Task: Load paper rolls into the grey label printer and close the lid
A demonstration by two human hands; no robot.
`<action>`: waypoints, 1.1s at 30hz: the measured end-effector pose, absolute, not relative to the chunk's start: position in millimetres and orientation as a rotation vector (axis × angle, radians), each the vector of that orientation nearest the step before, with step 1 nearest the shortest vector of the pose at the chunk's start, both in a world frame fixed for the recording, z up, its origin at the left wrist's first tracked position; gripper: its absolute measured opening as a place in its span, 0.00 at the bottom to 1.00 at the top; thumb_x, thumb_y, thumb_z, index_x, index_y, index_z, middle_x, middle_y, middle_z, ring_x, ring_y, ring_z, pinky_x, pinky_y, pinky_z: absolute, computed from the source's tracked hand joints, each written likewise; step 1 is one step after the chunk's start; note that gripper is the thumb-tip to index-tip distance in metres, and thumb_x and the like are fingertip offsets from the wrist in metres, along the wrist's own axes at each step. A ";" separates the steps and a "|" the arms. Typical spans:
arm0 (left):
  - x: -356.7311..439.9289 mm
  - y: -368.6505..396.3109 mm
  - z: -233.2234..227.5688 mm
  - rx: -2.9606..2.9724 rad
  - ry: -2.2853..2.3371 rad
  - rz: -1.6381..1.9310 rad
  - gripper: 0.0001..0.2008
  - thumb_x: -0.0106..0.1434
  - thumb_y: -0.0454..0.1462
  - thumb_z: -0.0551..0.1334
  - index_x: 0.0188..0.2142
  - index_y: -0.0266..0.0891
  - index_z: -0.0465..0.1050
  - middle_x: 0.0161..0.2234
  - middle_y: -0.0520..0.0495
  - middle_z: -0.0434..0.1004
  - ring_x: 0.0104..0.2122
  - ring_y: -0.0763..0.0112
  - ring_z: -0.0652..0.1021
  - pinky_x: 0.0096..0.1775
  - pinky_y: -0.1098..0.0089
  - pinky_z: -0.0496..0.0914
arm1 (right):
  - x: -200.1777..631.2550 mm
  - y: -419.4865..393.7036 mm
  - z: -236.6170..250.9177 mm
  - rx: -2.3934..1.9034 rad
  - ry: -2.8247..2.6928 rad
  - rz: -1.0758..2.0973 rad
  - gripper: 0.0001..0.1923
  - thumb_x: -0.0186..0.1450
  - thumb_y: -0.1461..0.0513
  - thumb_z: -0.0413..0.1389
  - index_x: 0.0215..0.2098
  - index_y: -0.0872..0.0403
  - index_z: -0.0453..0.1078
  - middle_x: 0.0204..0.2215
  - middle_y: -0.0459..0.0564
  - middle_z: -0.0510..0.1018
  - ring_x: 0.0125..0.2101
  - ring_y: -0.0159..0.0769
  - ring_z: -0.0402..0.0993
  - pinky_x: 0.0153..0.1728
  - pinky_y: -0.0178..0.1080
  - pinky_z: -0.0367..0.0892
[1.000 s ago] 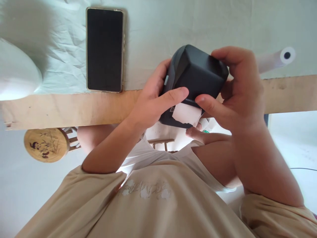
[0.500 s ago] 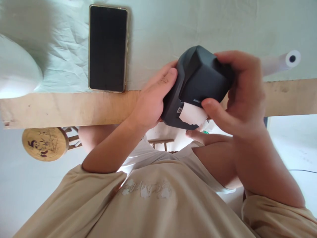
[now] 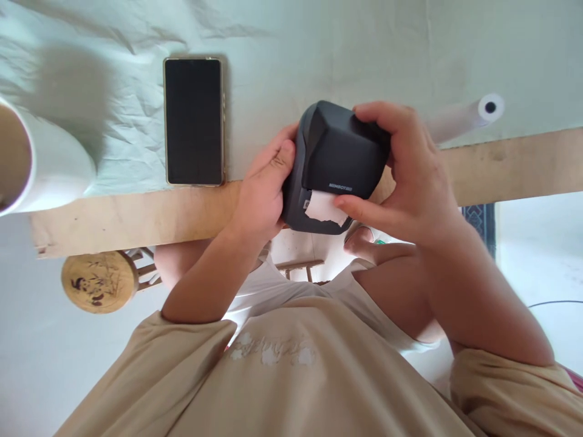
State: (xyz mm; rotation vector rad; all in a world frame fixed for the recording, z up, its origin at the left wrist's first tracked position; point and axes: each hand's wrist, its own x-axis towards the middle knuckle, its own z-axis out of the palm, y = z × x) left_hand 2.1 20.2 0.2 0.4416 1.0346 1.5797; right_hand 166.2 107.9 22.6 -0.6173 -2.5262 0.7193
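A wide table [image 3: 136, 212] with a bare wooden front edge fills the top of the view, covered by a pale wrinkled cloth [image 3: 319, 48]. On the cloth lie a dark phone [image 3: 194, 121], face up and well left of the hands, a white cup [image 3: 45, 167] at the far left, and a white paper roll [image 3: 464, 115] just behind the right hand. Below the table edge a round wooden stool [image 3: 99, 282] with a painted panda shows. The small black printer [image 3: 337, 158] sits at the table's front edge, partly over it, held between both hands. The left hand [image 3: 259, 194] is closed around the printer's left side, fingers pressed flat on the casing. The right hand [image 3: 405, 176] wraps over the top and right side, its thumb resting on the white paper strip [image 3: 324, 208] that sticks out of the slot at the front. To handle the strip well, it seems wise to brace the body firmly with the left hand, keep it backed by the table, and pull the paper straight and evenly along the slot so that it tears cleanly rather than raggedly.
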 end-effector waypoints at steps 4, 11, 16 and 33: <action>4.5 20.9 0.2 0.419 0.953 1.591 0.14 0.70 0.42 0.55 0.42 0.38 0.76 0.36 0.50 0.75 0.36 0.78 0.75 0.36 0.78 0.69 | 169.6 111.0 22.0 -0.611 -2.477 0.674 0.36 0.59 0.47 0.61 0.60 0.50 0.59 0.55 0.54 0.64 0.58 0.39 0.64 0.54 0.43 0.73; 5.4 17.7 -2.6 0.426 0.933 1.538 0.11 0.63 0.40 0.64 0.45 0.42 0.74 0.33 0.53 0.74 0.29 0.79 0.75 0.30 0.78 0.68 | 162.8 104.5 33.0 -0.836 -2.009 0.363 0.11 0.66 0.56 0.57 0.40 0.55 0.66 0.36 0.44 0.69 0.27 0.17 0.66 0.29 0.29 0.63; 7.9 16.5 -2.9 0.442 0.938 1.542 0.11 0.64 0.41 0.63 0.46 0.43 0.73 0.33 0.54 0.76 0.29 0.79 0.74 0.30 0.77 0.68 | 157.1 100.8 33.3 -0.908 -2.064 0.264 0.08 0.67 0.58 0.54 0.35 0.55 0.67 0.33 0.45 0.72 0.33 0.24 0.74 0.36 0.33 0.72; 2.8 14.7 -5.5 0.479 0.866 1.509 0.10 0.64 0.39 0.64 0.45 0.42 0.74 0.38 0.52 0.77 0.38 0.78 0.75 0.36 0.79 0.70 | 174.0 105.2 53.3 -0.956 -2.201 1.051 0.20 0.57 0.54 0.63 0.45 0.51 0.68 0.40 0.45 0.74 0.26 0.23 0.70 0.22 0.31 0.67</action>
